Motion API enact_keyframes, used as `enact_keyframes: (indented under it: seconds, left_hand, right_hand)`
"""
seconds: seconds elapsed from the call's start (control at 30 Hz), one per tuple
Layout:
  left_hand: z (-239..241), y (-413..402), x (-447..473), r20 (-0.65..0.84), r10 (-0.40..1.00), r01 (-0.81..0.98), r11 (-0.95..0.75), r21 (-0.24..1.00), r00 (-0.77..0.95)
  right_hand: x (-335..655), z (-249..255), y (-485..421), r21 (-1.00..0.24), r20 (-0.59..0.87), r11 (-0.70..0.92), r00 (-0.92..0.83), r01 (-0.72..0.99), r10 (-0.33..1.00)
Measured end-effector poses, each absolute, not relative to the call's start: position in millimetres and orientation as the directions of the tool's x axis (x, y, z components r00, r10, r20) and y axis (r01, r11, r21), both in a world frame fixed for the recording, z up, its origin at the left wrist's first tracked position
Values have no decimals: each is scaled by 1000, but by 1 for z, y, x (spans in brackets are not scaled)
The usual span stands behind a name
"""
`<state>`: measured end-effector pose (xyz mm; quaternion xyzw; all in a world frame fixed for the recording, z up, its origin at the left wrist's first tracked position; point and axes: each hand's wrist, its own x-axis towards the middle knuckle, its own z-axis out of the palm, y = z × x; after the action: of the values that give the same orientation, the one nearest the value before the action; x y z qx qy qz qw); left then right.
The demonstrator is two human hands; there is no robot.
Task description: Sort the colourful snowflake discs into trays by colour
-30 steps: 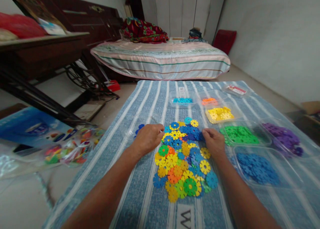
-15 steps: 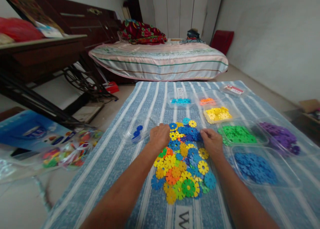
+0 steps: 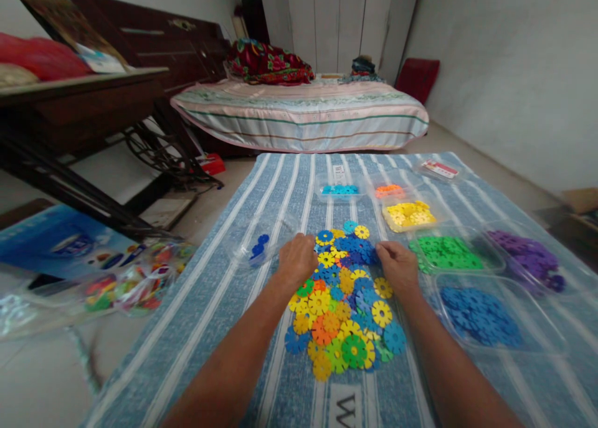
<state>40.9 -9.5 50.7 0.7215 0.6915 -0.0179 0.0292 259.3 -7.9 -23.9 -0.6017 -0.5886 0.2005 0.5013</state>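
Note:
A heap of notched plastic discs (image 3: 331,322) in yellow, orange, green and several blues lies on the striped cloth. At the heap's far left edge is my left hand (image 3: 298,260), fingers curled in. Across from it, my right hand (image 3: 398,265) is closed at the right edge, beside a cluster of dark blue discs (image 3: 357,249). Whatever either hand grips, if anything, is hidden by the fingers. Left of my left hand, a clear tub (image 3: 238,244) holds a few dark blue discs (image 3: 259,247).
Clear tubs to the right hold green discs (image 3: 448,252), blue discs (image 3: 479,316), purple discs (image 3: 527,256) and yellow discs (image 3: 410,214). Farther back are light blue discs (image 3: 340,190), orange discs (image 3: 389,191) and a lidded box (image 3: 438,169). A bed (image 3: 299,113) stands beyond the table.
The whole view has shifted slightly, so everything sits a little more to the right. Both hands keep nearly the same place at the heap; no disc has visibly been moved.

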Motion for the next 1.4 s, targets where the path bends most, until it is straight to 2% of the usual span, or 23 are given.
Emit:
enact_keyframes:
  seconds: [0.13, 0.4, 0.53, 0.77, 1.03, 1.4]
  left_hand:
    - [45, -13, 39, -63, 997, 994, -28, 101, 35]
    - [35, -14, 32, -29, 999, 903, 33, 428, -23]
    - [31, -17, 29, 23, 999, 849, 13, 528, -29]
    - [28, -23, 25, 52, 997, 799, 16, 602, -59]
    - [15, -28, 20, 98, 992, 795, 2, 607, -77]
    - [5, -35, 26, 165, 982, 719, -52, 693, -88]
  right_hand:
    - [259, -23, -8, -839, 349, 195, 226, 508, 909]
    - [259, -24, -9, -846, 343, 190, 235, 498, 910]
    - [259, -23, -9, -845, 345, 191, 237, 499, 908]
    - [259, -23, -9, -844, 345, 195, 228, 499, 911]
    - [261, -24, -10, -843, 343, 194, 223, 502, 913]
    - [261, -24, -12, -840, 343, 191, 223, 507, 913]
